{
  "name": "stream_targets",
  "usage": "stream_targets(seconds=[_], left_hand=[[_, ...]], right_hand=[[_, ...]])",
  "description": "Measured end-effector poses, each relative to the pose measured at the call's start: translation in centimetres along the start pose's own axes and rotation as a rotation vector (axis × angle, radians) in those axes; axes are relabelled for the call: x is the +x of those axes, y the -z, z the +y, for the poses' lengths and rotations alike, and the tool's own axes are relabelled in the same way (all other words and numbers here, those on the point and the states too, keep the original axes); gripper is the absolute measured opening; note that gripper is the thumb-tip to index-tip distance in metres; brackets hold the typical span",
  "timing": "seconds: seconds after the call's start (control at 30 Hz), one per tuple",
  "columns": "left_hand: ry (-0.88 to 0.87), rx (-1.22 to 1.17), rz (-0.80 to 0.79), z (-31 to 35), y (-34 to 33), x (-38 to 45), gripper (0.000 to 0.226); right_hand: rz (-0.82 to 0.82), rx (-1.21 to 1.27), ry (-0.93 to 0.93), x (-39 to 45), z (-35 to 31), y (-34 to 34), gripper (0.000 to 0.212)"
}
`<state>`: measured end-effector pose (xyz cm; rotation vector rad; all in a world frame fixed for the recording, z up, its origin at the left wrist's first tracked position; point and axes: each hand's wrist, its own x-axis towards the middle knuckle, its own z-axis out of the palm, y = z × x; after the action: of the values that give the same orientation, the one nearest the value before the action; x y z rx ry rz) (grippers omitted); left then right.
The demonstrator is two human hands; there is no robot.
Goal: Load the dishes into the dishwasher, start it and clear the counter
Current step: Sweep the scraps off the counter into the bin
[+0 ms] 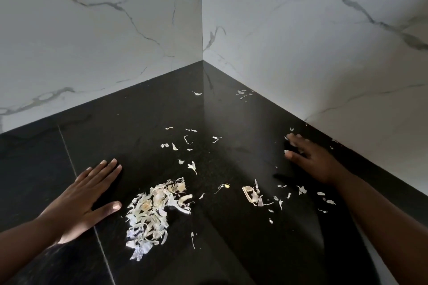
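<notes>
Papery peels (150, 213) on glossy black counter (231, 250)

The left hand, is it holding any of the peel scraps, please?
No, the left hand lies flat and open on the black counter, beside the pile of peel scraps.

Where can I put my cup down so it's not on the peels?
Bare counter lies left of the left hand, up to the wall. The near edge below the peel pile is bare too. The middle is crowded, and scraps trail to the right hand.
</notes>
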<state>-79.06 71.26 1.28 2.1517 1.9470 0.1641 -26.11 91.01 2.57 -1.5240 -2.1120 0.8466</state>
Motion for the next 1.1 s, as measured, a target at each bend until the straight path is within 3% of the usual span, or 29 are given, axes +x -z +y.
stream_targets(seconds=[0.17,0.27,0.4,0.47,0.6,0.73,0.83,0.97,1.1], left_hand=[[0.007,-0.007,-0.003,-0.3,-0.2,0.1,0.09],[0.01,-0.016,-0.002,-0.5,-0.3,0.1,0.088],[0.009,-0.013,-0.008,-0.4,-0.3,0.1,0.086],[0.009,0.002,-0.011,-0.3,-0.2,0.1,0.086],[0.017,0.041,-0.015,-0.1,-0.1,0.1,0.085],[0.019,0.036,-0.018,0.0,0.0,0.2,0.084],[0.015,0.04,-0.028,0.0,0.0,0.2,0.085],[0.02,0.048,-0.045,0.1,0.0,0.3,0.088],[0.015,0.043,-0.044,-0.1,-0.1,0.3,0.088]], right_hand=[[-0.25,-0.147,0.269,-2.4,-5.6,-5.5,0.094],[-0.315,0.058,0.267,-2.5,-7.5,-6.8,0.086],[-0.095,0.138,0.183,1.2,-7.1,-3.2,0.07],[0.004,0.058,0.052,3.6,-5.3,-0.3,0.074],[0.048,-0.121,-0.206,5.9,-0.5,2.2,0.084],[0.106,-0.028,-0.201,7.1,0.6,-0.3,0.078],[-0.027,-0.034,-0.111,5.6,-1.8,-2.3,0.081],[-0.242,-0.178,0.117,0.0,-7.3,-6.5,0.109],[-0.393,-0.162,0.287,-5.0,-12.9,-11.1,0.112]])
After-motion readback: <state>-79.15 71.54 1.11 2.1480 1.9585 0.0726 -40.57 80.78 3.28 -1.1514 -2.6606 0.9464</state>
